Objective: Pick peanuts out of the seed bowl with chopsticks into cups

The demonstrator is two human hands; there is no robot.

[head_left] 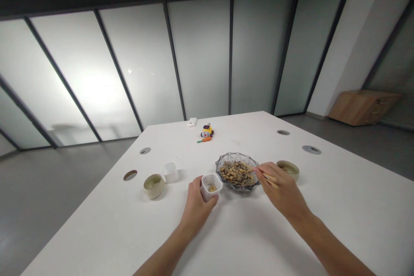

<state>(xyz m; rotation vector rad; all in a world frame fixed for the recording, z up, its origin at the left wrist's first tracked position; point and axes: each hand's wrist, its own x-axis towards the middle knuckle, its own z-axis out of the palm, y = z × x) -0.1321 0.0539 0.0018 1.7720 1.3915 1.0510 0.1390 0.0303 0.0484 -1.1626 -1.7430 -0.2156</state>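
Note:
My left hand (pixel 197 205) is wrapped round a small white square plastic cup (pixel 211 185), tilted a little towards me, with a few pale yellowish pieces in it. Just right of the cup stands a clear, scalloped glass bowl (pixel 237 188) full of small brown and tan pieces (pixel 237 172), which may be peanuts and seeds. My right hand (pixel 280 187) grips light wooden chopsticks (pixel 270 177), their tips over the right part of the glass bowl's contents. Behind that hand a green ceramic bowl (pixel 293 167) is partly hidden.
On the left of the white table (pixel 123 224) stand another green bowl (pixel 153 186) and a second white plastic cup (pixel 170 172). Farther back lie a yellow toy vehicle (pixel 207 131), an orange-handled toy tool (pixel 204 140) and a white box-like device (pixel 192 122). Several round holes pierce the tabletop.

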